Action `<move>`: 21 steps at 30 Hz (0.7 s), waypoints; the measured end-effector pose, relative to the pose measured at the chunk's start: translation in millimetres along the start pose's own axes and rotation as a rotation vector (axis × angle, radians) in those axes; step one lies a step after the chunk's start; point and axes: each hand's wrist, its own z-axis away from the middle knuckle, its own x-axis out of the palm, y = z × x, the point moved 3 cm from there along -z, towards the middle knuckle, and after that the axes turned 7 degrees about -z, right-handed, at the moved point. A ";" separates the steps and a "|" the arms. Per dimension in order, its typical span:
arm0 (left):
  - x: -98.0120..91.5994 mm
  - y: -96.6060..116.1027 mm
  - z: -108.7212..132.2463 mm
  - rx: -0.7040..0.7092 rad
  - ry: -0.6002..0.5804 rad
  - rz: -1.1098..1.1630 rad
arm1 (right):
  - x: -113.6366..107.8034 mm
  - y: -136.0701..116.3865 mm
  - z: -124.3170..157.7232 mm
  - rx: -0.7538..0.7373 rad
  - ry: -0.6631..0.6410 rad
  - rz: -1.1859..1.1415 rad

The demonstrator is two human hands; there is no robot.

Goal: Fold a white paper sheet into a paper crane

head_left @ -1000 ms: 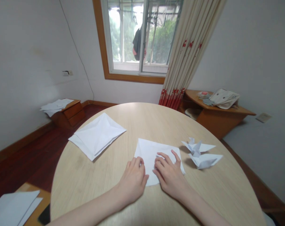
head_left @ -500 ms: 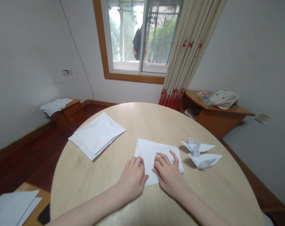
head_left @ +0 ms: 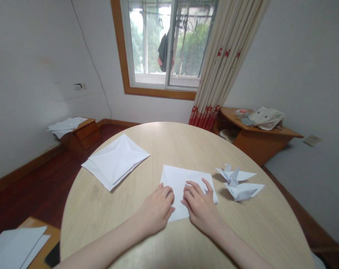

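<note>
A white sheet of paper (head_left: 177,179) with crease lines lies before me on the round table (head_left: 175,144). My left hand (head_left: 159,207) is at its left edge, fingers curled together over that edge and thumb near the lower corner. Its fingertips are partly hidden. On the right half of the sheet rests my right hand (head_left: 199,201), open, with bent fingers spread apart and index and little finger raised somewhat. Just right of the paper stand two folded paper cranes (head_left: 243,190), close together.
A stack of creased white sheets (head_left: 119,160) lies at the table's left. More paper (head_left: 15,246) is on a wooden surface at lower left. A wooden corner desk (head_left: 256,130) holding a cloth bag (head_left: 267,117) stands beyond the right side. Behind the table hangs a curtain (head_left: 225,63).
My left hand has shifted slightly along the paper's left edge, its fingers moving up and spreading a little. The sheet has turned very slightly. My right hand has hardly moved.
</note>
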 end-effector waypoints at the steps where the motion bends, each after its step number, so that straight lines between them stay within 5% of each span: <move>1: -1.7 -2.3 -0.6 0.030 -0.008 0.000 | 0.1 0.5 -0.1 0.001 0.000 0.001; 8: -8.0 -15.9 -2.2 0.137 -0.072 0.029 | -1.3 4.2 -2.0 0.010 0.002 -0.034; 21: -14.0 -7.8 0.0 0.157 -0.143 -0.058 | 1.1 14.8 -3.8 0.010 0.042 0.016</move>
